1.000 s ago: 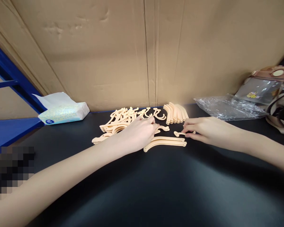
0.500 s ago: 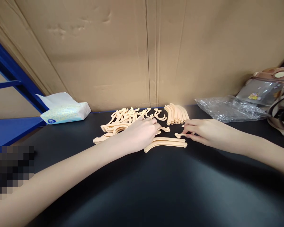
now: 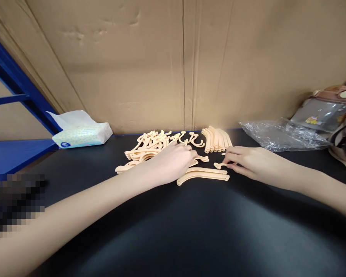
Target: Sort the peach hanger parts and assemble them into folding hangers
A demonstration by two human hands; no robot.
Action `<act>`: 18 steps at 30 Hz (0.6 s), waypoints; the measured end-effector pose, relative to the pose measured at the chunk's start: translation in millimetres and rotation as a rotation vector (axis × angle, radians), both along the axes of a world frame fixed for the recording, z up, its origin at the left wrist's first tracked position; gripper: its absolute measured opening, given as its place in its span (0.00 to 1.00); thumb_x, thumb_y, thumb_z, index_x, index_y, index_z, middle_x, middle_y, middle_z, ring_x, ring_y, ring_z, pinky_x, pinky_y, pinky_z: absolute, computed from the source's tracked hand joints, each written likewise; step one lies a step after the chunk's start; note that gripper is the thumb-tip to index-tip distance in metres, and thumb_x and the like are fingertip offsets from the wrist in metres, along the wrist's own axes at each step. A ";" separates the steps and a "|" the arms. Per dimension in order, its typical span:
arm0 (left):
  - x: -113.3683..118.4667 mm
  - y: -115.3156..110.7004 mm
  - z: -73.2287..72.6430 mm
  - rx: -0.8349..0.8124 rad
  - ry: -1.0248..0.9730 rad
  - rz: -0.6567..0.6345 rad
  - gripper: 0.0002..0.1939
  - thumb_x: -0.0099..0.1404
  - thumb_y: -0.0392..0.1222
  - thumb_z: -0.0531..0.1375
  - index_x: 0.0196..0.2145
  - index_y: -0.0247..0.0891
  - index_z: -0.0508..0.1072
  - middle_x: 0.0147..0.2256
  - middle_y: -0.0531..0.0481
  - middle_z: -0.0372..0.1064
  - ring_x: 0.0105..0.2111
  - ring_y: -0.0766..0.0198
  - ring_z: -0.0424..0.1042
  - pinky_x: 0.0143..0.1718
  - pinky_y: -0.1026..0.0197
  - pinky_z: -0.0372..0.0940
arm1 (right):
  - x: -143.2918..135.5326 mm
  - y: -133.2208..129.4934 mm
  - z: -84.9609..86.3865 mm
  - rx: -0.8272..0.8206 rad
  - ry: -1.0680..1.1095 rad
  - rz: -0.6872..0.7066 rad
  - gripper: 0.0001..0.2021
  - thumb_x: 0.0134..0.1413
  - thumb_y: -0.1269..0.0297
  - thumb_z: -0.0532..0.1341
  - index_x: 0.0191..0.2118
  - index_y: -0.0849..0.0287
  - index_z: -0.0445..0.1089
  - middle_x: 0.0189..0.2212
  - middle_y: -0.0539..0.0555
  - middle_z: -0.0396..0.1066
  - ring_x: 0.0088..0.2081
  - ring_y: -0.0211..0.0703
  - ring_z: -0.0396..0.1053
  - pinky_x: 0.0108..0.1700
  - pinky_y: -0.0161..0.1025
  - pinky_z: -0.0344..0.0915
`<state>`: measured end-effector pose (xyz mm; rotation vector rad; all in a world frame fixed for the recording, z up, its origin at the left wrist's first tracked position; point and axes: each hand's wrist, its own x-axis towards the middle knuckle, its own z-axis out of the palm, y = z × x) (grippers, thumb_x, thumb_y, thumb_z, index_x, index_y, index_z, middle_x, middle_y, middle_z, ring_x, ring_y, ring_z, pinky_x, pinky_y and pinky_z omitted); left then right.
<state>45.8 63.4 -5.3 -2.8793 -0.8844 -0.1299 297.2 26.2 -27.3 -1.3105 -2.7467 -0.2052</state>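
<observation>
My left hand (image 3: pixel 177 161) is over the middle of the peach plastic parts, its fingers curled down and closed; what they hold is hidden. A wavy piece (image 3: pixel 203 158) shows just past its fingertips. My right hand (image 3: pixel 242 161) pinches a small peach hook piece (image 3: pixel 218 166) between thumb and fingers. Two long curved arms (image 3: pixel 204 174) lie side by side below, between the hands. Behind my left hand is a heap of hooks and curved parts (image 3: pixel 152 141). A neat stack of curved arms (image 3: pixel 217 139) stands behind my right hand.
A tissue pack (image 3: pixel 83 134) lies at the back left beside a blue metal frame (image 3: pixel 25 96). Crumpled clear plastic (image 3: pixel 282 134) and a clear bottle with a brown lid (image 3: pixel 320 111) are at the back right. Cardboard (image 3: pixel 132 69) rises behind the black table (image 3: pixel 190 231).
The view has shifted slightly, so the things appear a little further right. Both hands keep nearly the same pose and place among the parts.
</observation>
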 end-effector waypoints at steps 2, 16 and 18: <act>0.4 -1.8 1.4 -0.005 -0.013 -0.002 0.14 0.69 0.34 0.50 0.46 0.37 0.74 0.37 0.46 0.74 0.40 0.58 0.73 0.41 0.58 0.64 | -0.5 -0.1 -0.8 0.011 -0.007 -0.002 0.15 0.64 0.65 0.46 0.38 0.59 0.70 0.35 0.55 0.69 0.33 0.43 0.70 0.33 0.41 0.65; 3.4 -2.5 -5.5 -0.019 -0.020 -0.026 0.15 0.68 0.29 0.50 0.44 0.35 0.75 0.39 0.46 0.71 0.40 0.59 0.71 0.42 0.58 0.64 | -0.4 1.9 -5.9 0.066 -0.002 0.010 0.13 0.65 0.65 0.47 0.38 0.58 0.69 0.35 0.54 0.68 0.35 0.43 0.70 0.35 0.40 0.64; 3.8 -4.4 -3.0 -0.021 0.000 -0.018 0.15 0.68 0.29 0.50 0.43 0.35 0.75 0.37 0.47 0.71 0.38 0.59 0.71 0.39 0.59 0.64 | -1.0 1.4 -5.2 0.052 0.001 0.006 0.14 0.65 0.65 0.47 0.38 0.59 0.69 0.35 0.54 0.68 0.34 0.43 0.70 0.35 0.40 0.64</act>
